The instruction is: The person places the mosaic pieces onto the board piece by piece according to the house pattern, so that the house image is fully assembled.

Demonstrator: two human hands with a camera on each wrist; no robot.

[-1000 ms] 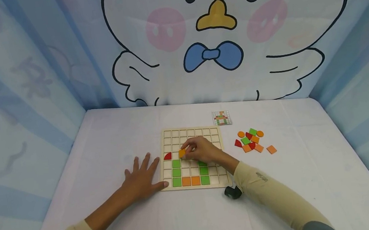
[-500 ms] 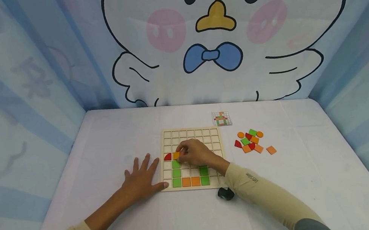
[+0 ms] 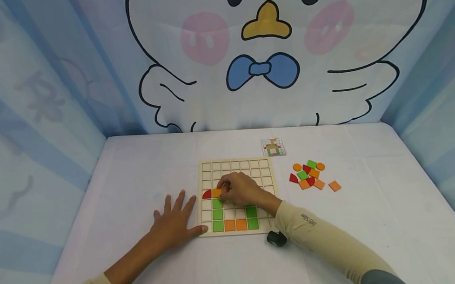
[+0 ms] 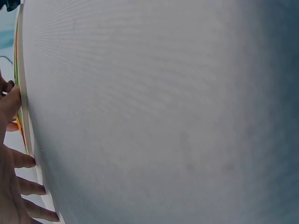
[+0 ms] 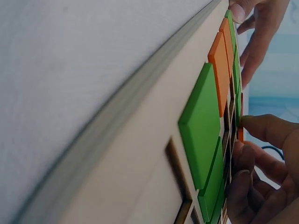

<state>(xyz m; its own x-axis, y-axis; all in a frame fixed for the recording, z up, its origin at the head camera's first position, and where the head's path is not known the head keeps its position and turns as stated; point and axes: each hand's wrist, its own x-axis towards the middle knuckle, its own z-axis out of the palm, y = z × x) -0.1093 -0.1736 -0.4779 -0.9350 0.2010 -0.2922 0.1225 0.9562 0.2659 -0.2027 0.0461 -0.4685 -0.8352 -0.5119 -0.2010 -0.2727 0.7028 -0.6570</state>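
With thumb and fingertips, my right hand (image 3: 241,189) pinches an orange square tile (image 3: 216,193) in a cell of the wooden grid board (image 3: 244,233). Directly left of that tile lies a red quarter-round tile (image 3: 206,194). Green square tiles (image 3: 217,214) run down from it, and two orange squares (image 3: 235,225) sit in the bottom row. In the right wrist view, the held orange tile (image 5: 240,134) shows as a sliver by the thumb. My left hand (image 3: 173,224) lies spread beside the board, its thumb on the lower left corner. Part of the grid is hidden under my right hand.
A small pattern card (image 3: 273,147) lies behind the board's upper right corner. Right of the board are loose red, green and orange tiles (image 3: 314,173), some round, with one orange square (image 3: 335,186) apart. A printed curtain (image 3: 223,100) borders the table at the back.
My right hand has moved left with the orange tile, from one cell over to beside the red tile, and has barely moved in the last half second. My left hand stays still.
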